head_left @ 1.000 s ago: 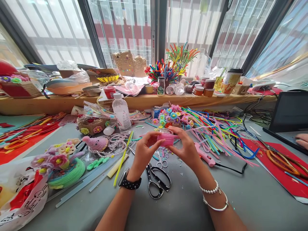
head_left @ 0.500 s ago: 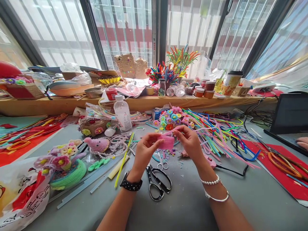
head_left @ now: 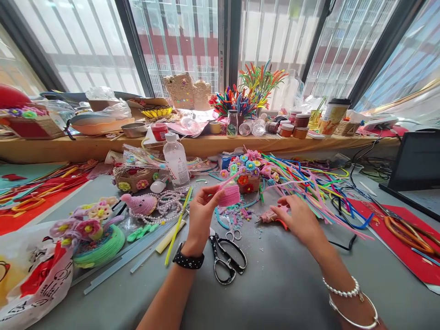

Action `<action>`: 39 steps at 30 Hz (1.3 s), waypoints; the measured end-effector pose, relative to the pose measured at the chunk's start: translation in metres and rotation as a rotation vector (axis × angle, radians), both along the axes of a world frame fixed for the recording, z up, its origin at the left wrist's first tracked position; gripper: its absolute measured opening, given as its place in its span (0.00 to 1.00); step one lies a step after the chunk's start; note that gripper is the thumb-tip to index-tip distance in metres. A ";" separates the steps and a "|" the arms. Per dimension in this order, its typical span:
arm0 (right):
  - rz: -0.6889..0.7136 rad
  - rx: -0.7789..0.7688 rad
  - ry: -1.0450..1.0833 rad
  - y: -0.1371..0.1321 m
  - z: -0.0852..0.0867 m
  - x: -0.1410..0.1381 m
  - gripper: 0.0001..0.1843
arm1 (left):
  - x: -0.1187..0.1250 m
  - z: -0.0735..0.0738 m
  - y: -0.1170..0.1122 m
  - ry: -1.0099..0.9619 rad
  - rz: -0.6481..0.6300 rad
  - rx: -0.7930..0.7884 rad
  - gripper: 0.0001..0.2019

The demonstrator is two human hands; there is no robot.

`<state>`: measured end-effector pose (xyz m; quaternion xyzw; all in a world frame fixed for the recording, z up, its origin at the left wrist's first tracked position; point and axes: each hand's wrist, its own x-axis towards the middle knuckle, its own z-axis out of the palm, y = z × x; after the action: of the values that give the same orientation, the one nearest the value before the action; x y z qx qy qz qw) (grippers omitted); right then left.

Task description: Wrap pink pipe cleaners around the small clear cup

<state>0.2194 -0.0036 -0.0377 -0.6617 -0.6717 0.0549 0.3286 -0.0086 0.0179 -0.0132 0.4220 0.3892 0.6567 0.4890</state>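
Note:
My left hand (head_left: 203, 208) is closed, pinching a small pink block of pipe cleaners (head_left: 229, 195) between thumb and fingers. A loose pink strand (head_left: 229, 178) sticks up from its top. My right hand (head_left: 298, 217) has its fingers apart, over a pink glue gun (head_left: 270, 215) lying on the table with its nozzle to the left. I cannot tell whether the fingers touch it, as the hand covers its rear. Below the block lie small silver scissors (head_left: 233, 233) and larger black-handled scissors (head_left: 227, 259).
Loose pipe cleaners (head_left: 309, 183) spread at the back right, beside a flower-covered basket (head_left: 249, 185). A water bottle (head_left: 176, 162), bead strings (head_left: 172, 206) and glue sticks (head_left: 117, 270) lie left. Orange-handled scissors (head_left: 405, 233) rest on red paper (head_left: 417, 270) at the right.
My right hand has let go of the pink strand and moved right and down to the glue gun. My left hand keeps the pink block, now slightly higher and tilted.

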 end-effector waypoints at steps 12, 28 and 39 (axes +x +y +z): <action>-0.144 -0.291 -0.272 0.000 -0.026 0.014 0.11 | -0.001 0.000 -0.001 0.048 0.059 0.120 0.12; -0.275 0.189 0.170 0.004 0.049 -0.014 0.22 | 0.003 0.001 -0.006 0.176 0.139 0.176 0.11; -0.333 0.376 0.049 -0.001 0.026 -0.034 0.21 | 0.013 -0.004 -0.013 0.281 0.130 0.230 0.10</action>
<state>0.1853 -0.0041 -0.0120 -0.6888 -0.5438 -0.1101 0.4666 0.0040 0.0048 -0.0175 0.5366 0.4027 0.6616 0.3349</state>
